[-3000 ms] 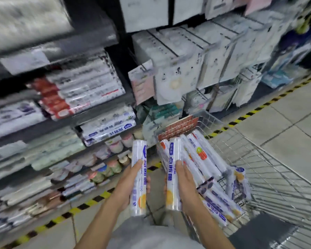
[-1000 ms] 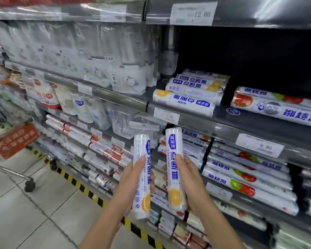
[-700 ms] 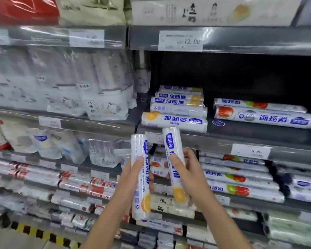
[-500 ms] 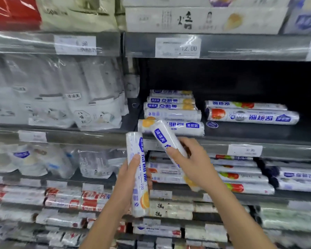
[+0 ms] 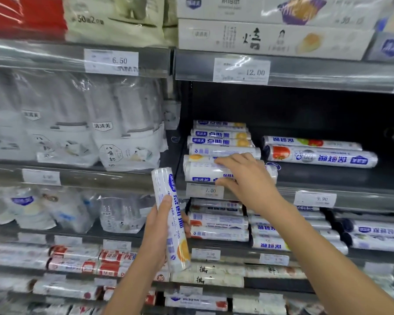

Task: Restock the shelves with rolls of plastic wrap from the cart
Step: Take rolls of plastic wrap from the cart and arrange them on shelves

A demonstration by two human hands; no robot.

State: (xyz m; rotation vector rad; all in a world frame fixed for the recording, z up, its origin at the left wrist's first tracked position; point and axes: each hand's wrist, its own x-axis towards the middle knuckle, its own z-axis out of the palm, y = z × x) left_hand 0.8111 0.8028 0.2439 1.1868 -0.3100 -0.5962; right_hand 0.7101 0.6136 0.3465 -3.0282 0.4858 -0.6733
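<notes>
My left hand (image 5: 160, 226) grips a roll of plastic wrap (image 5: 168, 203) upright in front of the shelves; it is white with blue lettering and an orange picture near its lower end. My right hand (image 5: 246, 178) holds a second roll (image 5: 200, 172) lying flat at the front edge of the middle shelf (image 5: 327, 178), thumb below and fingers over the top. That roll lies against a stack of matching rolls (image 5: 221, 142) behind it. The cart is out of view.
Two rolls with a tomato picture (image 5: 316, 153) lie to the right on the same shelf, with dark free room behind and above them. Bagged cups (image 5: 114, 133) fill the bay to the left. More rolls (image 5: 218, 223) fill the shelves below. Price tags (image 5: 205, 190) line the shelf edges.
I turned from the cart to the shelves. My right hand tipped its roll from upright to flat and brought it onto the shelf's front edge. My left hand kept its roll upright.
</notes>
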